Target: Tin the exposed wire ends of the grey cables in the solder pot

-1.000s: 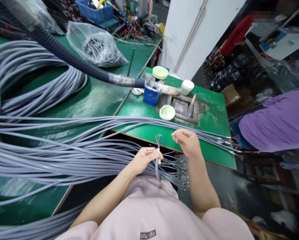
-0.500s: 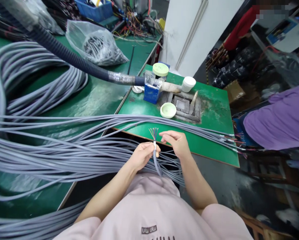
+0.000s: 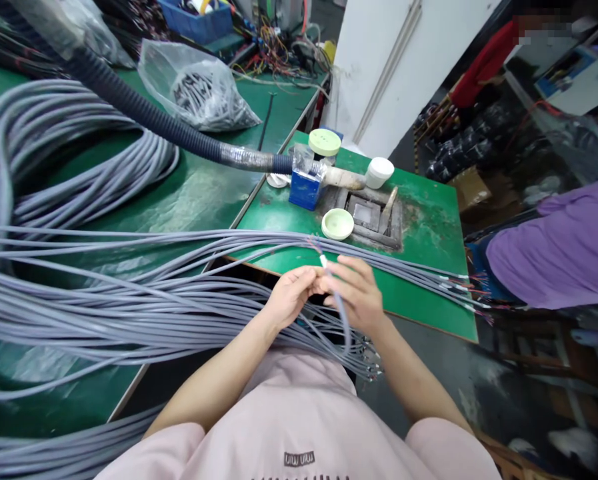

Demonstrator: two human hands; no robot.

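A grey cable with a white band and thin coloured wires fanned at its tip stands tilted between my hands, its tip leaning left. My left hand is closed, thumb and fingers pinched together beside the cable just below the white band. Curled around the cable from the right is my right hand, its fingertips meeting those of the left. The exact contact of the fingers is partly hidden. Behind the tip, a bundle of similar grey cables crosses the green table, their stripped ends at the right edge.
More grey cables lie to the left, with a large coil behind. A dark hose ends by a blue box. Nearby are a pale green bowl, a white cup and a person in purple.
The cable end has tilted from upright to leaning left and shifted slightly right. My right hand has come down from beside the wires onto the cable, against my left fingers.
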